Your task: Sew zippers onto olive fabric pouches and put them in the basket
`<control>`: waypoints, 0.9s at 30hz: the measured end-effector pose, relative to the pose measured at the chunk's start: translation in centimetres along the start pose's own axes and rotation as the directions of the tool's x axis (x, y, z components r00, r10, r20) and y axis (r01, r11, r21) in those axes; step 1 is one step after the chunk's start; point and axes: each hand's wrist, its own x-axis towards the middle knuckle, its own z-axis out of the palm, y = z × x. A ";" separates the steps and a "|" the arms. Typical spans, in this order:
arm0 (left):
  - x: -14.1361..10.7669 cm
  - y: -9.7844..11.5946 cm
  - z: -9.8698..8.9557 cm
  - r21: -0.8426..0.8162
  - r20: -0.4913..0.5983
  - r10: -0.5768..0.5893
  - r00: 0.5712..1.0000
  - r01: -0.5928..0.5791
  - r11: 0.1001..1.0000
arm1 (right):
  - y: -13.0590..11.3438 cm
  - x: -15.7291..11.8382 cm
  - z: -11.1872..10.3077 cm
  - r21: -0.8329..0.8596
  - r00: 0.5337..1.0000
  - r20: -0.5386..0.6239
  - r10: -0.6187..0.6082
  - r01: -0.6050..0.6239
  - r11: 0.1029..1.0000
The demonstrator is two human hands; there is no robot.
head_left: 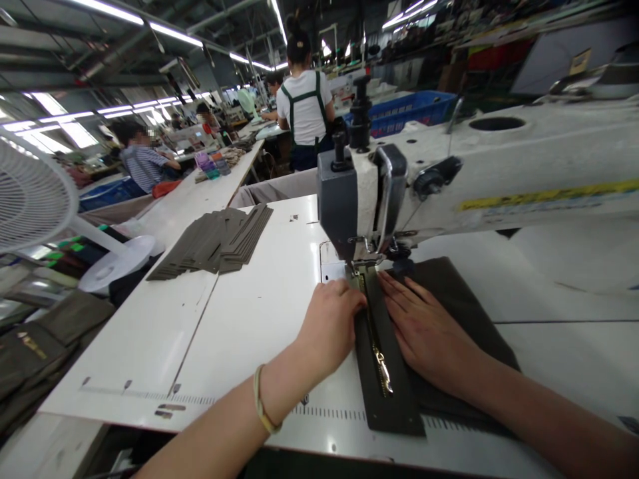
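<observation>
A dark olive zipper panel (pixel 394 414) lies lengthwise under the presser foot of a sewing machine (pixel 359 219). Its gold zipper (pixel 383 372) runs up the middle, with the metal pull near the bottom end. My left hand (pixel 332 319) pinches the panel's left edge just below the foot, fingers curled together. On the other side my right hand (pixel 424 326) rests flat, fingers stretched toward the foot, pressing the panel and a larger dark fabric piece (pixel 459 299) beneath. The needle tip is too small to make out.
Stacks of grey-olive cut pieces (pixel 214 239) lie on the white table (pixel 259 332) to the left. A white fan (pixel 117 256) stands beyond the left edge, above dark fabric goods (pixel 44 339). A blue crate (pixel 409 110) and a standing person (pixel 304 106) are behind the machine.
</observation>
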 end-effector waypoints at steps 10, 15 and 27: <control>-2.0 -0.9 -2.5 -0.067 0.014 0.095 0.995 -0.094 0.993 | 0.0 0.0 0.3 0.017 0.999 -0.044 0.006 -0.005 1.000; -0.6 -3.7 -1.1 0.097 0.015 0.219 0.976 -0.220 0.971 | -0.2 0.2 0.1 0.038 0.997 -0.070 0.036 -0.034 0.999; 0.5 -2.3 -3.9 0.114 0.341 0.271 0.900 -0.325 0.939 | -0.8 0.4 0.0 0.138 0.985 -0.104 0.140 -0.125 0.983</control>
